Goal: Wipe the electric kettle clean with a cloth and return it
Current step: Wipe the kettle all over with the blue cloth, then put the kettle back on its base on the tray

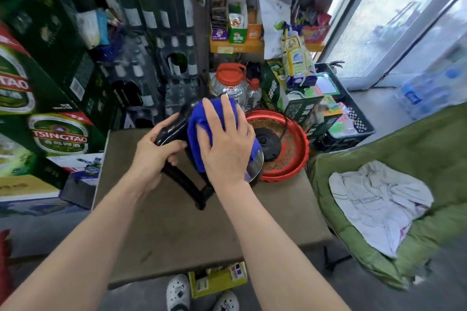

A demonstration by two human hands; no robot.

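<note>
The electric kettle point(252, 171), steel with a black handle, is tipped on its side above the brown table point(177, 230). My left hand point(154, 156) grips its black handle near the lid end. A blue cloth point(199, 118) is draped over the kettle's body. My right hand point(227, 139) lies on top of the cloth with fingers spread, pressing it against the kettle. Most of the kettle's body is hidden under the cloth and hand. The kettle's round black base point(267, 142) with its cord sits in a red tray point(300, 139) just right of the kettle.
Green beer cartons point(58, 134) stack along the left. Clear jars with red lids point(231, 83) and snack boxes stand behind the tray, next to a black crate point(358, 129). A green chair point(417, 159) holding a white cloth point(376, 204) is at right.
</note>
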